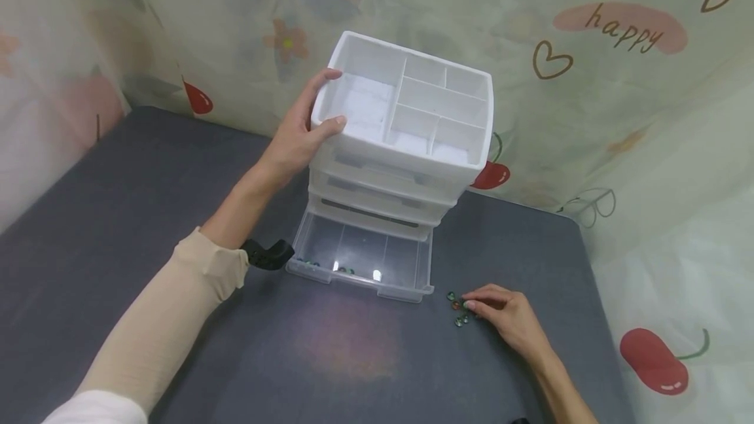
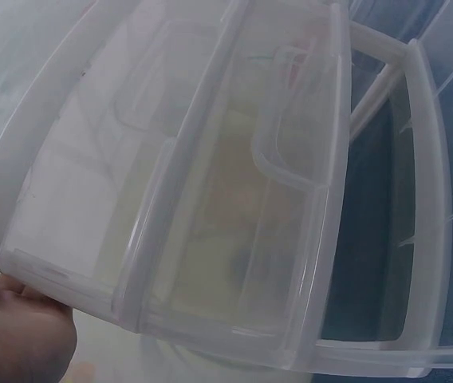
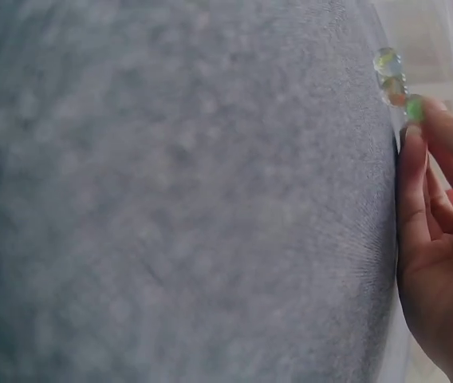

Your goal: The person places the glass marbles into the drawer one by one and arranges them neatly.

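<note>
While left grip [image 1: 297, 135] holds drawer unit [image 1: 397, 150] | right grip [image 1: 511, 318] pinches marble [image 3: 415, 108]

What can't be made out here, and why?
- Marbles in the open drawer: too small to count, head view.
- Closed drawers: insides blurred by cloudy plastic, left wrist view.
- Left hand: cut off by left edge, left wrist view.
- Green marble: partly hidden by the right hand, right wrist view.

Got one left hand [image 1: 297, 133], one right hand [image 1: 512, 319], one drawer unit [image 1: 400, 151] with six compartments [image 1: 360, 106] up top and three drawers [image 1: 385, 254] (two closed, one out). At least five marbles [image 1: 459, 322] outside, plus some inside too tiny to count.
</note>
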The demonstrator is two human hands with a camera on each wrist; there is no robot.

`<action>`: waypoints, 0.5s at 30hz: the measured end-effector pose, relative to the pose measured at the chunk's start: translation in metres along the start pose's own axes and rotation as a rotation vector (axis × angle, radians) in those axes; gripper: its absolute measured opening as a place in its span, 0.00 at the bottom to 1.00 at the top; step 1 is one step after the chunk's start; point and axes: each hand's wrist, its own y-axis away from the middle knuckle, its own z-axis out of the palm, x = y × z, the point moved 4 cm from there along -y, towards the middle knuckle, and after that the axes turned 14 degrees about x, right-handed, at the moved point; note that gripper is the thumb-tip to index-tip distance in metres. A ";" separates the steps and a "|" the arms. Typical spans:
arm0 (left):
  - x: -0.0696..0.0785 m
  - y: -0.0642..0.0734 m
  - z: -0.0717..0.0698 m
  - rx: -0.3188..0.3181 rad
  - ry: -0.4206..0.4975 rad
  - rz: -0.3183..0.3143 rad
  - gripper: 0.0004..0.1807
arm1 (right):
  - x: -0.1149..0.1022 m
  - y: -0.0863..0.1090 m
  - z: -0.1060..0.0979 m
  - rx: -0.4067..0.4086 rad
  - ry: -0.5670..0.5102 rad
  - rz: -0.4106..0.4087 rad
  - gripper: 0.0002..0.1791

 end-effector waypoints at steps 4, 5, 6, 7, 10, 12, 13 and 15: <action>-0.001 0.000 0.000 -0.009 0.011 0.001 0.30 | 0.013 -0.003 -0.002 0.033 -0.079 0.026 0.09; -0.001 0.000 0.000 -0.011 0.016 0.001 0.30 | 0.017 -0.004 -0.002 0.042 -0.095 0.031 0.09; -0.001 -0.001 0.000 -0.013 0.019 0.001 0.30 | 0.020 -0.005 -0.002 0.045 -0.108 0.033 0.09; -0.001 -0.001 -0.001 -0.014 0.024 0.000 0.30 | 0.023 -0.006 -0.002 0.047 -0.118 0.035 0.09; -0.002 -0.001 -0.001 -0.014 0.026 -0.007 0.31 | 0.026 -0.009 -0.001 0.042 -0.155 0.038 0.10; -0.003 -0.001 -0.001 -0.013 0.015 -0.010 0.31 | 0.025 -0.012 0.001 0.033 -0.189 0.039 0.10; -0.003 -0.001 -0.001 -0.011 0.009 -0.013 0.31 | 0.023 -0.013 0.001 0.030 -0.210 0.043 0.11; -0.003 -0.001 -0.001 -0.008 -0.002 -0.017 0.31 | 0.019 -0.015 0.002 0.019 -0.244 0.044 0.11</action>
